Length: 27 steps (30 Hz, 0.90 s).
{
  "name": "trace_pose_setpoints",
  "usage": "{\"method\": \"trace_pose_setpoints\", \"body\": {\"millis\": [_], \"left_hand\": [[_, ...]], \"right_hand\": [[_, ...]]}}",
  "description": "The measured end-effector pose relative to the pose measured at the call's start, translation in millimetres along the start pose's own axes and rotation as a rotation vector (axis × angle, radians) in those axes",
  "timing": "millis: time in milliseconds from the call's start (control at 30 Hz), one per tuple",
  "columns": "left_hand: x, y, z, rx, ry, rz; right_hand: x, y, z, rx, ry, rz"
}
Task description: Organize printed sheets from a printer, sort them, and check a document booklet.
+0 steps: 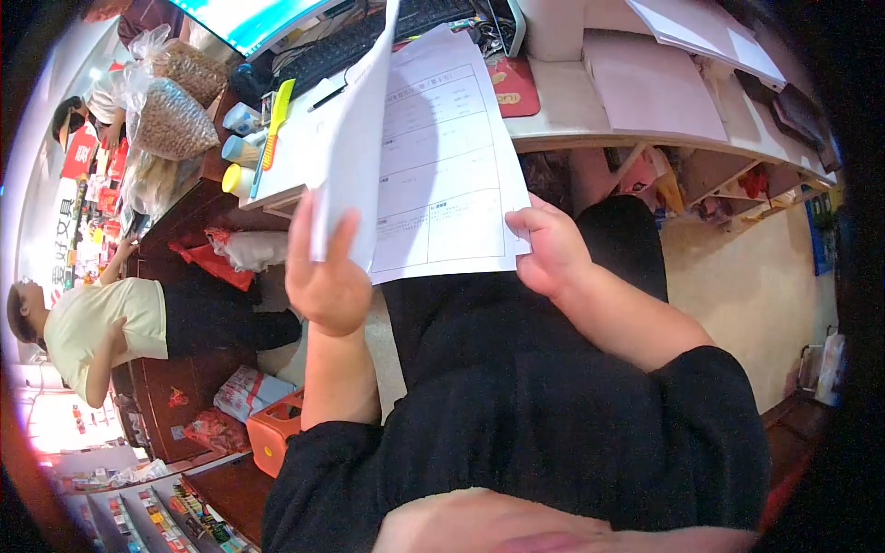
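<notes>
A stack of printed paper sheets (456,180) is held up over my lap, its lower edge towards me. My left hand (328,269) grips a lifted sheet (349,148) that stands folded up at the left side, with fingers on both of its faces. The lower right corner of the sheets is pinched in my right hand (553,242), thumb on top. A printed table with ruled boxes shows on the exposed page. The upper end of the sheets lies over the desk, by a black keyboard (332,55).
On the desk (297,166) are a yellow-green comb (282,104), a pen (326,98), small tubs and a red mat (513,86). More paper (650,90) lies at right. An orange stool (276,432) is at lower left. Another person (117,325) stands beyond the brown counter.
</notes>
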<state>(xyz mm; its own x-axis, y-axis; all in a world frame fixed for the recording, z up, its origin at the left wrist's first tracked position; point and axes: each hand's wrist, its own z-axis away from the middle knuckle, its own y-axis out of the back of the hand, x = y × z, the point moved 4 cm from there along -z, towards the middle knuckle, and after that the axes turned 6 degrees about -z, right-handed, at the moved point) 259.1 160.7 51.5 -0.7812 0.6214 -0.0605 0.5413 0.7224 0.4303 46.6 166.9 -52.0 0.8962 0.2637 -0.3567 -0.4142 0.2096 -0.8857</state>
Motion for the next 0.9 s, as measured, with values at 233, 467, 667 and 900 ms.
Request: {"method": "trace_pose_setpoints", "body": {"millis": [233, 467, 667, 900], "left_hand": [[58.9, -34.1, 6.8, -0.705, -0.015, 0.270], [50.7, -40.7, 8.7, -0.830, 0.267, 0.449], [27.2, -38.3, 17.9, -0.705, 0.424, 0.424], [-30.1, -13.7, 11.0, 0.003, 0.844, 0.360]], "right_hand": [[0.6, 4.8, -4.5, -0.077, 0.012, -0.045], [-2.3, 6.3, 0.1, 0.001, -0.016, -0.009], [-2.0, 4.9, 0.4, -0.003, -0.038, 0.014], [-3.0, 8.2, 2.7, -0.007, -0.009, 0.024]]}}
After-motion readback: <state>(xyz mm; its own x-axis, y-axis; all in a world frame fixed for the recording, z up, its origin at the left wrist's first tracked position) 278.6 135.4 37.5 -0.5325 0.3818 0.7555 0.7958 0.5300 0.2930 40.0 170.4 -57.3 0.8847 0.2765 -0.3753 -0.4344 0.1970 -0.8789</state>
